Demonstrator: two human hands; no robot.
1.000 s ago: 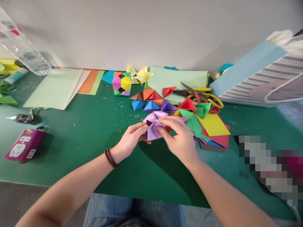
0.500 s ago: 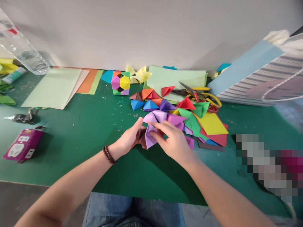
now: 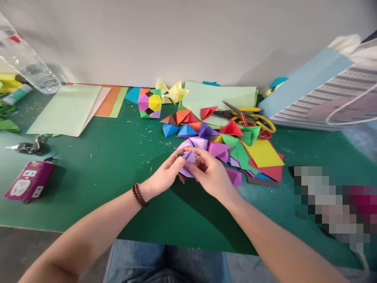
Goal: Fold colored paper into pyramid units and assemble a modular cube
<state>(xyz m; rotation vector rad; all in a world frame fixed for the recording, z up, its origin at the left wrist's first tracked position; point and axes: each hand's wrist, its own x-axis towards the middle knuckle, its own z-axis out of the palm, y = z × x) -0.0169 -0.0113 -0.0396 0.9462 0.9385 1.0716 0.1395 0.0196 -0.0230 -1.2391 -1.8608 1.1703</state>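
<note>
A purple origami piece (image 3: 189, 157) is held over the green counter (image 3: 88, 196) between the left grip (image 3: 164, 175) and the right grip (image 3: 209, 173). Both grips are almost closed on it, although how firmly it is pinched cannot be well seen. Other purple folded pieces (image 3: 217, 148) are lying just beyond.

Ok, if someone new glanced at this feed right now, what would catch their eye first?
The bright heap of folded paper pyramids on the green cutting mat stands out most, with the left hand and right hand at its near edge gripping a purple paper unit. Behind the heap, near the wall, sits a multicoloured modular origami ball.
</note>
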